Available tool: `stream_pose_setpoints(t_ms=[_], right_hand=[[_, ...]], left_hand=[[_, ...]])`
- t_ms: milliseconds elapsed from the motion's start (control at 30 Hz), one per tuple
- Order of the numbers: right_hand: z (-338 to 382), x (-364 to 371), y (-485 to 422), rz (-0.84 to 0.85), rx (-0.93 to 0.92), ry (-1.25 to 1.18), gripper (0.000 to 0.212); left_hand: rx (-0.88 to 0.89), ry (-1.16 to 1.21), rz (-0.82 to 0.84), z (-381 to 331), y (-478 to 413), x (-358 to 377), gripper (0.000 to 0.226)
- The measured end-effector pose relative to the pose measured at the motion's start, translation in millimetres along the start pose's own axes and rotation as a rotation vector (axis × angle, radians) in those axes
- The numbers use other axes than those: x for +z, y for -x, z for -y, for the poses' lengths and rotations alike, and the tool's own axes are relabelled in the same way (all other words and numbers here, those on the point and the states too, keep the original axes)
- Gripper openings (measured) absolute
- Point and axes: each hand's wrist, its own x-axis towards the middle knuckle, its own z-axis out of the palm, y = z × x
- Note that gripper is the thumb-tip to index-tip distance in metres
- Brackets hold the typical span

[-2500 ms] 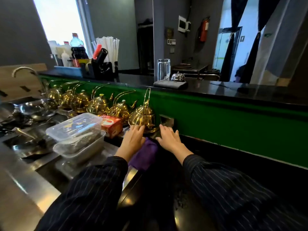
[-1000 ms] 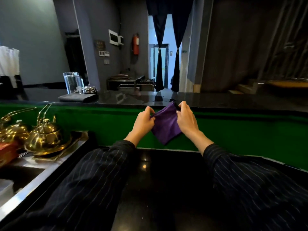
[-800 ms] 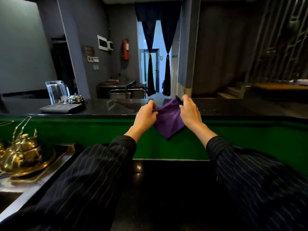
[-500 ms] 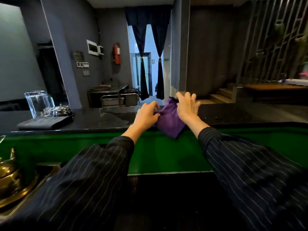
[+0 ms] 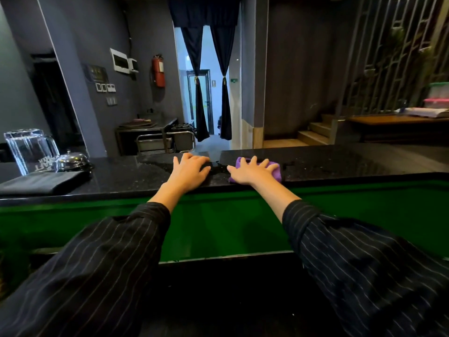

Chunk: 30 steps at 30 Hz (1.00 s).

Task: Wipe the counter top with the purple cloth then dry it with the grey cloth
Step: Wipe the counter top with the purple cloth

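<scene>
Evidently wiping is only starting: right hand (image 5: 252, 171) presses the purple cloth (image 5: 275, 169) flat, fingers spread wide, gripping nothing. Left hand (image 5: 190, 170) rests open on the counter top (image 5: 340, 164). Drying remains; grey cloth (image 5: 41, 182) lies folded, well left. Purple cloth appears bunched, mostly covered.

White lettering on the clear glass pitcher (image 5: 30, 150), seen reversed, not legible
</scene>
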Motion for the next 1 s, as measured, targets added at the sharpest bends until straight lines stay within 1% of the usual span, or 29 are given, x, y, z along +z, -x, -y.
stream_pose_setpoints(t_ms=[100,167,367,500,567,633,667,733,800,833,900,1000], right_hand=[[-13,-8,-11,0.083,-0.004,0.029,0.071],[-13,-9,-21,0.094,-0.033,0.024,0.067],[8,-4,-47,0.079,-0.124,0.030,0.057],[18,0,-47,0.110,-0.251,0.048,0.056],[12,1,-45,0.120,-0.321,0.062,0.057],[3,-1,-46,0.117,-0.337,0.061,0.059],[0,-2,-47,0.112,-0.319,0.064,0.063],[0,-3,-48,0.081,-0.254,0.055,0.076],[8,0,-49,0.011,-0.173,0.000,0.088],[14,1,-50,-0.031,-0.140,-0.030,0.089],[26,4,-53,-0.083,-0.105,-0.069,0.084],[37,4,-52,-0.075,-0.139,-0.076,0.064]], left_hand=[[0.007,-0.023,0.063,-2,0,3,0.043],[0.020,-0.021,0.060,0,-2,6,0.043],[0.033,-0.046,-0.036,3,-8,9,0.042],[0.068,-0.007,-0.142,9,-7,8,0.042],[0.110,-0.025,-0.120,21,0,2,0.056],[0.116,-0.097,-0.027,42,14,-6,0.080],[0.088,-0.128,0.015,56,22,-10,0.093],[-0.026,-0.165,0.094,77,38,-20,0.116],[-0.123,-0.206,0.175,85,46,-24,0.134],[-0.138,-0.237,0.197,85,48,-25,0.138],[-0.160,-0.281,0.204,81,49,-24,0.140],[-0.193,-0.314,0.203,80,49,-25,0.142]])
